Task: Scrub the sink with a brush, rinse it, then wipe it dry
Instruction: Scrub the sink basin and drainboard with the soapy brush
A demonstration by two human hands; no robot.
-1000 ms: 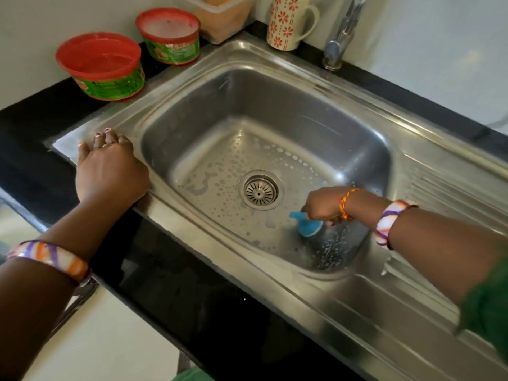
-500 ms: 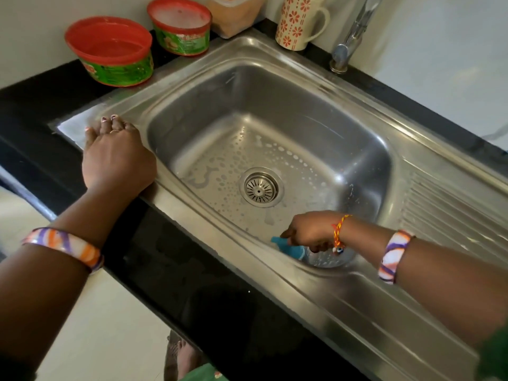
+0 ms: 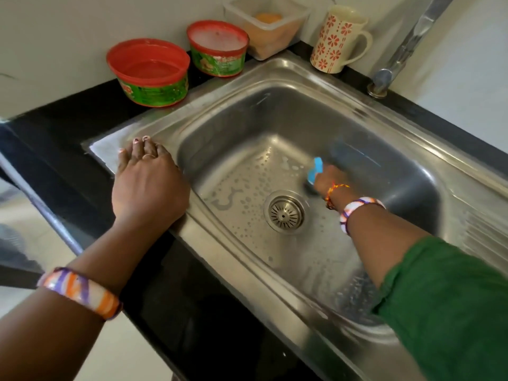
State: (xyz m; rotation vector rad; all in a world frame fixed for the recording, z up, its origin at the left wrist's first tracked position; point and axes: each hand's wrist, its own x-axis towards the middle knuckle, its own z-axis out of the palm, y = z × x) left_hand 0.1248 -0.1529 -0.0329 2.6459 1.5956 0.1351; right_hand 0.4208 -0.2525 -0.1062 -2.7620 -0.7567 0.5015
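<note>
Take the drain (image 3: 286,211) as your marker. Nearest you, the black counter (image 3: 192,292) runs along the front of the sink (image 3: 316,86). Your left hand (image 3: 148,185) lies flat on the sink's front-left rim, to the left of the drain, fingers straight and holding nothing; it has stayed there as a brace. Your right hand (image 3: 328,177) is curled round the blue brush (image 3: 315,171), which is down on the basin floor just beyond and to the right of the drain. A moment ago that brush was working the front corner, on your side of the drain; now it has swept across to the far side, and the hand is blurred, so the stroke looks quick. Soapy droplets dot the floor left of the drain. My reading: you are mid-scrub, with the floor largely covered and the walls, the rinse and the drying yet to come. Far beyond the drain stand two red-rimmed tubs (image 3: 149,71), a clear box (image 3: 268,23), a flowered mug (image 3: 336,39) and the tap (image 3: 398,50).
</note>
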